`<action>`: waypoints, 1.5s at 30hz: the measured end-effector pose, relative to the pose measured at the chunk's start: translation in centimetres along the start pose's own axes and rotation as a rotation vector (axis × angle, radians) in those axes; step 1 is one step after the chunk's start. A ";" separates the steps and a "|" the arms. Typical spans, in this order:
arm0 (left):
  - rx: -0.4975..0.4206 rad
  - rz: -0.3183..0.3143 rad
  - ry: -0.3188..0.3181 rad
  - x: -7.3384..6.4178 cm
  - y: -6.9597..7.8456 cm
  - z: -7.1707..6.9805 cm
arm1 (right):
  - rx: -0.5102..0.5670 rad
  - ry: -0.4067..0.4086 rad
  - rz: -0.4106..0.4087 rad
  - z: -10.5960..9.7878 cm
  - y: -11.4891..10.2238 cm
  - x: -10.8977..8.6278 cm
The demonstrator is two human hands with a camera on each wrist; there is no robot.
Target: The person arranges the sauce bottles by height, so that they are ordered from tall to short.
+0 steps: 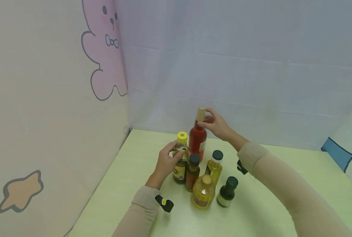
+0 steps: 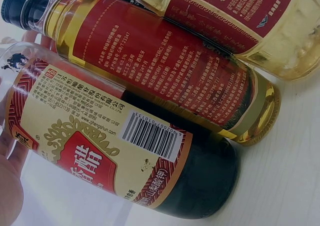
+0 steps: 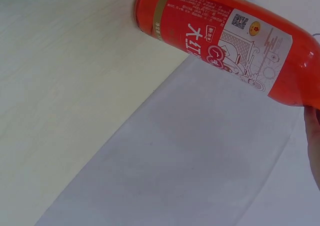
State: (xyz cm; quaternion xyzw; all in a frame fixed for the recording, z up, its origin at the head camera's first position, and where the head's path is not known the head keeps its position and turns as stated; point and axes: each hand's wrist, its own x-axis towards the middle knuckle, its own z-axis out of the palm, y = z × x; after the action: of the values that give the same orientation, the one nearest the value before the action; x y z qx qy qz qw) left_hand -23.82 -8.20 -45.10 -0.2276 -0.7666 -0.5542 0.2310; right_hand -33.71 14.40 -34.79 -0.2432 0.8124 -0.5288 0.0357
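Note:
On the table, my left hand (image 1: 165, 161) holds a dark vinegar bottle (image 1: 180, 172) with a yellow cap, its thumb and fingers round the shoulder. In the left wrist view that vinegar bottle (image 2: 115, 146) shows a cream and red label. Behind it stands a tall red vinegar bottle (image 1: 196, 140) with a cream-coloured cap. My right hand (image 1: 219, 126) grips it at the neck, thumb in front and fingers behind. Its red and white label (image 3: 225, 41) faces the right wrist camera. Directly beside the dark vinegar stands an oil bottle (image 1: 192, 176) with a black cap and red label.
In front of the hands are a round-bodied bottle (image 1: 204, 196) of yellow liquid, a dark-capped yellow oil bottle (image 1: 214, 168) and a small dark sauce bottle (image 1: 227, 194). The pale table (image 1: 119, 184) meets a white cloth wall (image 1: 238, 82) at its back edge.

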 end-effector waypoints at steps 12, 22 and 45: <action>-0.004 -0.026 0.010 0.0 0.2 -0.1 | 0.033 -0.024 0.004 0.8 -0.4 1.0; 0.012 -0.029 0.006 -0.2 0.3 -0.2 | 0.000 -0.051 0.012 1.5 -3.2 0.4; -0.002 -0.072 0.005 -0.5 0.8 -0.4 | 0.006 -0.059 -0.038 2.9 -1.2 3.5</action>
State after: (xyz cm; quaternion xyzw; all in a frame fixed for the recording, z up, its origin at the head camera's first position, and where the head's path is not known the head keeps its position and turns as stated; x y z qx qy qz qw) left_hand -22.94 -8.45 -44.70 -0.1986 -0.7733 -0.5633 0.2124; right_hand -35.50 10.06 -34.30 -0.2740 0.8046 -0.5244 0.0505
